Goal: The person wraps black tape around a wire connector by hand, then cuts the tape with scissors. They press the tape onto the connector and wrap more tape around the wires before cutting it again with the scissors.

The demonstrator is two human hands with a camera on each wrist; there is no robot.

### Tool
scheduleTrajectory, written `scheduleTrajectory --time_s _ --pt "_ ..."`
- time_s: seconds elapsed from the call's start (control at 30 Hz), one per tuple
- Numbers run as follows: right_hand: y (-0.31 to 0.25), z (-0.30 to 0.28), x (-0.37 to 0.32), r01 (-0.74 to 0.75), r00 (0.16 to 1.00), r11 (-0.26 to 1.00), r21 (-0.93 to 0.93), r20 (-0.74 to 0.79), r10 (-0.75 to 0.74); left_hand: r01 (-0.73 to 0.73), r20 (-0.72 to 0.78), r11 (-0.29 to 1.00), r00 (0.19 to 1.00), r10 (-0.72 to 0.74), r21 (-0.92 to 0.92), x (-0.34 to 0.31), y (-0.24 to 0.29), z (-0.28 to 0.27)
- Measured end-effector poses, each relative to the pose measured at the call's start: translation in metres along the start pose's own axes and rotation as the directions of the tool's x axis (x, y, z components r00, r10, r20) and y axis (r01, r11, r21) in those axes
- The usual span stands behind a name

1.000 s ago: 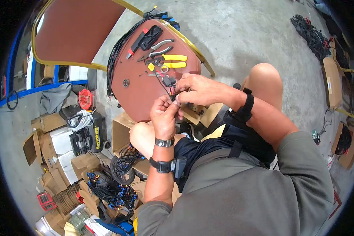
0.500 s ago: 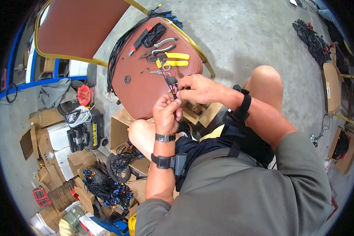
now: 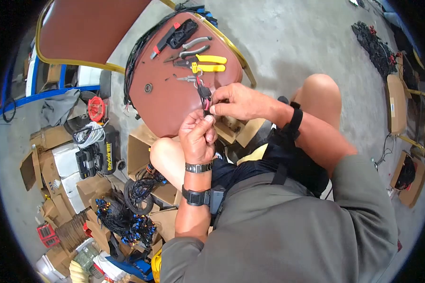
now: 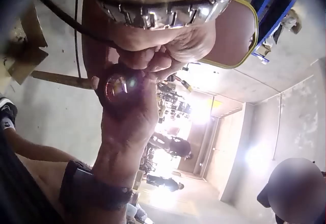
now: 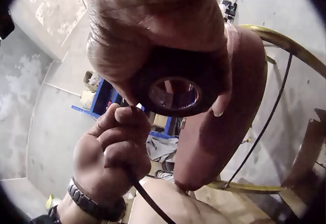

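Note:
My left hand (image 3: 198,137) pinches a black cable (image 5: 150,198) between thumb and fingers, its other fingers curled. Just above its fingertips in the head view is a small black piece (image 3: 203,91) with pink-red wires. My right hand (image 3: 243,104) is close beside it on the right. In the right wrist view, the right hand (image 5: 158,20) grips a black roll of tape (image 5: 170,63) from above, directly over the left hand (image 5: 119,145). Fingers hide where cable and tape come together. The left wrist view shows the roll (image 4: 133,99) between both hands.
A brown chair seat (image 3: 167,108) bears yellow-handled pliers (image 3: 211,68), grey-handled pliers (image 3: 196,50), a red-and-black tool (image 3: 165,40) and a small ring (image 3: 148,87). Open cardboard boxes (image 3: 139,151) and cable bundles (image 3: 125,221) lie at the lower left; a knee stands beside the right forearm.
The fingertips, close together a second ago, now show more of the pink-red wires between them. The left hand's thumb has shifted slightly. Chair and tools sit slightly further left in the view.

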State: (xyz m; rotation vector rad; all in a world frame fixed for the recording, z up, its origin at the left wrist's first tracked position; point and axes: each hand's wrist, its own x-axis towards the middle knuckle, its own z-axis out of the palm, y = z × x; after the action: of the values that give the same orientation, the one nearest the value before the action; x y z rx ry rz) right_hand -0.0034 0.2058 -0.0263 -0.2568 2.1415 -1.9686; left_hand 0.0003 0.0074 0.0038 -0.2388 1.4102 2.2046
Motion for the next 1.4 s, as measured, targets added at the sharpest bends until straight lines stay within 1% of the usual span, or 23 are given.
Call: scheduleTrajectory --time_s 0.03,0.1,0.13,0.17,0.2,0.23,0.27,0.33,0.4,0.43,0.53,0.57,0.67,0.77,0.87,0.97,1.07,1.17,1.27,1.37,1.4 --pt "0.001 0.001 0.001 0.006 1.0 0.999 -0.037 0.001 -0.006 -0.013 0.048 1.0 0.999 0.014 -0.017 0.004 -0.003 -0.005" --pt "0.003 0.003 0.003 -0.017 0.999 0.997 -0.076 -0.032 0.014 -0.032 0.043 0.998 0.999 0.03 0.054 0.007 0.001 -0.002" --pt "0.004 0.004 0.002 -0.011 0.999 0.999 -0.031 -0.035 0.01 -0.034 0.038 0.995 0.999 0.03 0.093 0.007 0.003 -0.002" --pt "0.005 0.004 0.001 -0.002 0.999 1.0 0.015 -0.043 0.003 -0.065 0.034 0.984 0.998 0.06 0.169 0.009 0.004 -0.003" --pt "0.001 0.004 0.0 0.008 0.998 0.998 0.062 -0.055 -0.004 -0.069 0.004 0.984 0.998 0.07 0.165 0.01 0.007 0.0" --pt "-0.007 -0.001 -0.002 -0.036 0.999 0.988 0.152 -0.006 0.037 -0.071 -0.026 0.984 0.997 0.076 0.162 0.009 0.01 0.005" --pt "-0.007 -0.002 -0.002 -0.033 0.999 0.982 0.186 0.007 0.032 -0.073 -0.057 0.985 0.995 0.083 0.158 0.008 0.012 0.008" --pt "-0.007 -0.004 -0.002 -0.026 0.999 0.966 0.256 0.036 0.017 -0.074 -0.024 0.984 0.997 0.079 0.159 0.009 0.018 0.004" --pt "-0.013 -0.007 -0.004 -0.042 0.998 0.966 0.256 0.066 0.026 -0.105 0.016 0.977 0.994 0.104 0.184 0.009 0.023 0.006" --pt "-0.015 -0.008 -0.004 -0.049 0.996 0.966 0.255 0.085 0.028 -0.126 0.023 0.963 0.992 0.124 0.24 0.009 0.026 0.008" --pt "-0.012 -0.004 0.002 -0.029 0.995 0.942 0.335 0.101 -0.005 -0.16 0.002 0.922 0.985 0.17 0.352 0.009 0.031 0.014" --pt "-0.013 -0.008 0.0 -0.033 0.994 0.934 0.355 0.112 -0.008 -0.184 0.031 0.905 0.982 0.186 0.383 0.008 0.032 0.012" --pt "-0.021 -0.015 -0.002 0.002 0.993 0.894 0.448 0.103 -0.054 -0.202 0.031 0.849 0.976 0.215 0.488 0.003 0.043 0.023" --pt "-0.038 -0.026 -0.006 -0.056 0.998 0.932 0.357 0.025 0.051 -0.284 0.094 0.766 0.954 0.283 0.577 0.004 0.052 0.034" --pt "-0.021 -0.026 0.001 -0.022 0.999 0.914 0.404 -0.018 0.032 -0.333 0.122 0.733 0.937 0.327 0.594 0.01 0.053 0.037" --pt "-0.021 -0.028 0.0 -0.015 1.0 0.931 0.364 -0.017 0.023 -0.343 0.114 0.745 0.933 0.342 0.572 0.012 0.047 0.034" --pt "-0.025 -0.029 -0.004 -0.063 0.998 0.942 0.33 -0.002 0.067 -0.365 0.143 0.711 0.924 0.354 0.601 0.015 0.042 0.029" --pt "-0.029 -0.03 -0.003 -0.122 0.992 0.931 0.344 0.061 0.107 -0.35 0.115 0.757 0.931 0.347 0.551 0.014 0.041 0.029" --pt "-0.027 -0.028 -0.004 -0.04 0.999 0.928 0.371 -0.002 0.044 -0.369 0.108 0.759 0.922 0.372 0.537 0.014 0.041 0.024" --pt "-0.023 -0.028 -0.002 0.057 0.998 0.932 0.358 -0.055 -0.04 -0.381 0.045 0.788 0.91 0.412 0.483 0.012 0.04 0.032" --pt "-0.02 -0.027 -0.001 0.069 0.997 0.926 0.371 -0.067 -0.048 -0.367 0.033 0.793 0.915 0.403 0.485 0.012 0.04 0.031"
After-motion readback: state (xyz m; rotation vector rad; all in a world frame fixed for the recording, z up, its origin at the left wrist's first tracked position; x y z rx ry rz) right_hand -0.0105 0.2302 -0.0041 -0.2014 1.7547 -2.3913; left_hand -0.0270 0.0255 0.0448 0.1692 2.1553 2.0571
